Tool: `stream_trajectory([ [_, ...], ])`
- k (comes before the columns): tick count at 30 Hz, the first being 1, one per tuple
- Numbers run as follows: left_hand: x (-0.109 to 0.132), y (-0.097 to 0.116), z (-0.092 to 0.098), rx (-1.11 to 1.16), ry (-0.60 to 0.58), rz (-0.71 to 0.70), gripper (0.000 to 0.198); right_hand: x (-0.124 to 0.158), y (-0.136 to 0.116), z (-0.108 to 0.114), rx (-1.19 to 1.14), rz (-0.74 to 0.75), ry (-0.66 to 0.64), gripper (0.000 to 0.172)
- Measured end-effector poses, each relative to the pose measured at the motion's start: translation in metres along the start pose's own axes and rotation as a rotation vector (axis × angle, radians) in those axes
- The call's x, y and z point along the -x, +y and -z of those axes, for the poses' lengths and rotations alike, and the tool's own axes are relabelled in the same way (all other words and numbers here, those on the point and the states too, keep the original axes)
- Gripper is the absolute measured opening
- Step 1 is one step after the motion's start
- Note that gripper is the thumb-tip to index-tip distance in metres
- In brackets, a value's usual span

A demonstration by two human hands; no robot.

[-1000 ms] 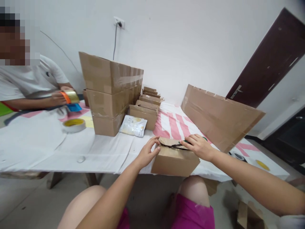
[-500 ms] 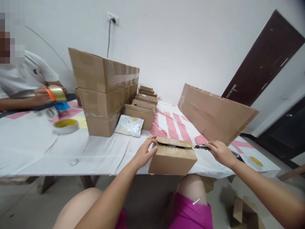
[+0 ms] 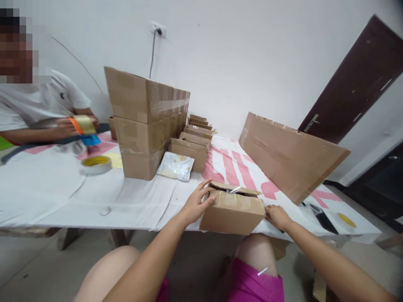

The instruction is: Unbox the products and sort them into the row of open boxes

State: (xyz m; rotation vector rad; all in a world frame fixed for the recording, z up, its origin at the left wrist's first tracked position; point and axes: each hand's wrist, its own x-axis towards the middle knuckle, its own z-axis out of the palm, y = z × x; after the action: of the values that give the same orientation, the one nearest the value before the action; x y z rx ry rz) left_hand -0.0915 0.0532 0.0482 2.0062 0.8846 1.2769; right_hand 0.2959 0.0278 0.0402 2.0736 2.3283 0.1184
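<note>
A small cardboard box (image 3: 232,218) stands at the table's front edge, its top flaps parted by a dark gap. Something shiny shows in that gap. My left hand (image 3: 199,203) grips the box's left end, thumb on the top and fingers by the rear flap. My right hand (image 3: 277,216) is beside the box's right end, fingers closed around a utility knife that is mostly hidden; only a small bit shows at the fingertips. A silvery pouch (image 3: 176,165) lies behind and left of the box.
Stacked cardboard boxes (image 3: 135,136) stand at left, with a row of open-topped boxes (image 3: 191,153) beside them. A large cardboard sheet (image 3: 289,155) stands at right. Tape rolls (image 3: 96,165) lie on the cloth-covered table (image 3: 132,209). Across at left, a person holds tape rolls (image 3: 84,125).
My right hand has come down and closer to the box's right end, and the knife now barely shows. The flaps' gap looks wider. My left hand stays on the box.
</note>
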Motion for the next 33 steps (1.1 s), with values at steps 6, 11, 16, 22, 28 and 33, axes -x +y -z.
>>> stream_trajectory([
  [6,0.000,0.003,-0.001,0.009,0.002,0.003,0.032,-0.036,-0.023,0.054,-0.236,-0.030,0.244,0.042],
  [11,-0.001,0.004,-0.004,0.043,0.049,0.030,0.033,-0.051,-0.084,0.086,-0.438,0.149,0.330,0.041],
  [16,-0.003,0.003,-0.008,0.095,0.097,0.096,0.032,-0.057,-0.137,0.089,-0.708,0.376,0.213,0.041],
  [22,-0.002,0.002,-0.009,0.078,0.109,0.105,0.027,-0.047,-0.139,0.096,-0.684,0.500,0.260,0.009],
  [28,-0.004,0.000,-0.012,0.055,0.132,0.099,0.023,-0.031,-0.121,0.091,-0.553,0.709,0.275,0.011],
  [33,-0.004,0.001,-0.014,0.014,0.118,0.098,0.022,-0.032,-0.116,0.088,-0.534,0.760,0.274,0.013],
])
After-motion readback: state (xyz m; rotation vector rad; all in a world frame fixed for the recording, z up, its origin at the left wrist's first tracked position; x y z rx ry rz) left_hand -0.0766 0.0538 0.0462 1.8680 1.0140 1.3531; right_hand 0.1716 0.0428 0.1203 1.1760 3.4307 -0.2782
